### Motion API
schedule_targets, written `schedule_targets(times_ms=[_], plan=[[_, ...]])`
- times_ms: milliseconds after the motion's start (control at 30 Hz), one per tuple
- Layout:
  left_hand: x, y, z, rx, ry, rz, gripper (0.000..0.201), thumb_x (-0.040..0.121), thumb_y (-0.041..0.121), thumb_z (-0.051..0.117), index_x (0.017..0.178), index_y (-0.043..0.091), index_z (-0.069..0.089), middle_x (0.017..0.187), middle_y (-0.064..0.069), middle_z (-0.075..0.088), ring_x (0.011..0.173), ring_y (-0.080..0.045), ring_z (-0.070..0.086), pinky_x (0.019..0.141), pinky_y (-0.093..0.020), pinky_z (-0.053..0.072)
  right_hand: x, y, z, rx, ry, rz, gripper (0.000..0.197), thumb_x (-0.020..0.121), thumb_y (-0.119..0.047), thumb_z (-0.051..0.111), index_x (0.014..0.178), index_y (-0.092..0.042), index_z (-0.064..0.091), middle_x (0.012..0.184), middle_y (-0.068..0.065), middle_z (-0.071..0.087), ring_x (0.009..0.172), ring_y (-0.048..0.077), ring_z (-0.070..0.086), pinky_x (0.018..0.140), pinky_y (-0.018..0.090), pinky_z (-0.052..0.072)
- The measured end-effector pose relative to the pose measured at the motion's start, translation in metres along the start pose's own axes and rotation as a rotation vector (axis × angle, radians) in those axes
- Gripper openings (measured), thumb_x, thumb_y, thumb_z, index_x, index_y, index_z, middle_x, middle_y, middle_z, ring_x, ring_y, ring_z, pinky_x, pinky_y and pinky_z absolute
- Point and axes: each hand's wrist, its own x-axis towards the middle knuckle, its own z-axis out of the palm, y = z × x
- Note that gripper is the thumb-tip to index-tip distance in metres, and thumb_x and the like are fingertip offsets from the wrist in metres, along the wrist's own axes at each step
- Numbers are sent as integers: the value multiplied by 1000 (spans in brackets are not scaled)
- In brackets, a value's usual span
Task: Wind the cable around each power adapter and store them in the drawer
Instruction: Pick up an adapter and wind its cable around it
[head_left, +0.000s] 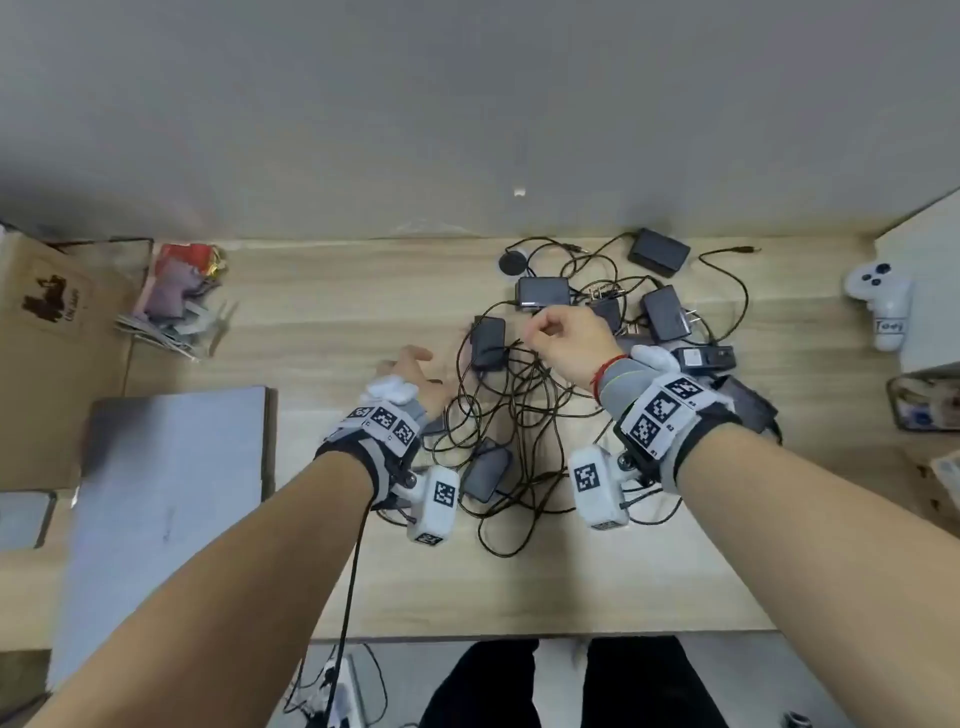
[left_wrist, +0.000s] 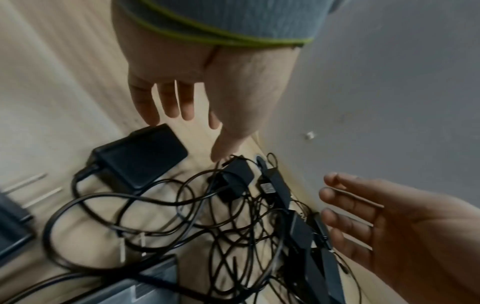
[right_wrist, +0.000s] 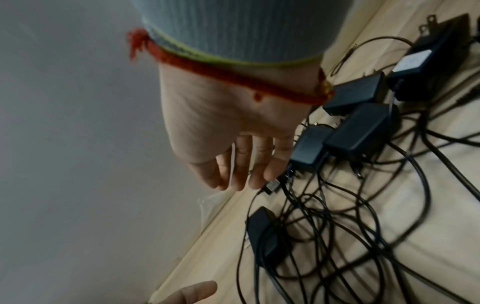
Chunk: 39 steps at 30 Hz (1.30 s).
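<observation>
Adapters (head_left: 543, 292) lie in a loose heap of black bricks on the wooden surface (head_left: 322, 291), their thin cables (head_left: 511, 410) snarled together across the middle. I see one adapter (head_left: 488, 343) at the heap's left edge, between my two hands. My right hand (head_left: 569, 332) hangs above the tangle; the head view suggests curled fingers, but the wrist view shows its fingers (right_wrist: 241, 164) hanging loose, holding nothing. My left hand (head_left: 415, 376) is open just left of the cables, fingers (left_wrist: 166, 98) spread and relaxed over the bare wood. Off to the left sit a cardboard box (head_left: 49, 332) and a grey laptop (head_left: 166, 499); a white game controller (head_left: 880, 304) stands far right.
</observation>
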Motion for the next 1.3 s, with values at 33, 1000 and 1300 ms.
schedule_targets(times_ms=[33, 1000, 1300], plan=[[1, -2, -1, 55, 4, -6, 52, 78, 48, 72, 121, 28, 50, 113, -6, 47, 84, -23, 58, 75, -37, 56, 1, 4, 5, -11, -12, 16, 10, 88, -26, 65, 79, -24, 71, 74, -11, 65, 79, 9, 59, 71, 19, 38], [-114, 130, -131, -715, 32, 389, 82, 68, 7, 87, 138, 9, 44, 119, 2, 56, 102, -14, 63, 90, -31, 54, -75, -92, -57, -176, -259, -365, 17, 96, -39, 57, 86, -35, 71, 95, -10, 72, 90, 4, 63, 84, 25, 48], [-196, 180, -124, -950, -217, 416, 43, 88, 10, 71, 124, 24, 51, 100, -16, 67, 67, -19, 66, 59, -32, 57, -131, -93, -122, -172, -179, -540, 22, 96, -33, 61, 83, -23, 75, 64, -1, 65, 58, 9, 53, 64, 31, 47]])
